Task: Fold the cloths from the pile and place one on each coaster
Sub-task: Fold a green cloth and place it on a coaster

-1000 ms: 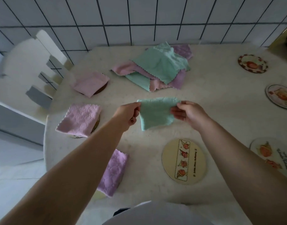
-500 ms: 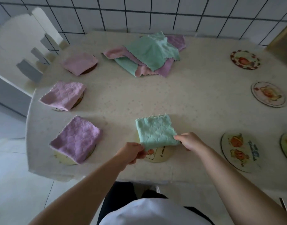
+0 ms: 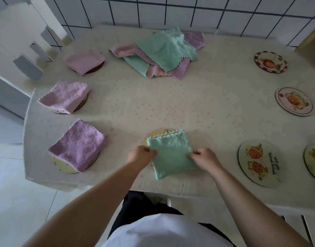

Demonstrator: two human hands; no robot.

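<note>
A folded green cloth (image 3: 171, 154) lies over a round cream coaster (image 3: 157, 133) near the table's front edge. My left hand (image 3: 141, 155) pinches its left edge and my right hand (image 3: 204, 158) pinches its right edge. A pile of green and pink cloths (image 3: 162, 52) sits at the back middle. Three folded pink and purple cloths (image 3: 78, 145) (image 3: 64, 97) (image 3: 83, 60) rest on coasters along the left side. Bare coasters (image 3: 258, 164) (image 3: 293, 101) (image 3: 270, 61) (image 3: 313, 161) line the right side.
A cream cloth covers the table (image 3: 153, 107). A white chair (image 3: 17, 41) stands at the left back corner. A tiled wall (image 3: 171, 11) runs behind the table. The table's front edge is just below my hands.
Both hands brought the green cloth down from mid-air toward me and laid it over the front coaster. The view tilted down, and more coasters on the right came into sight.
</note>
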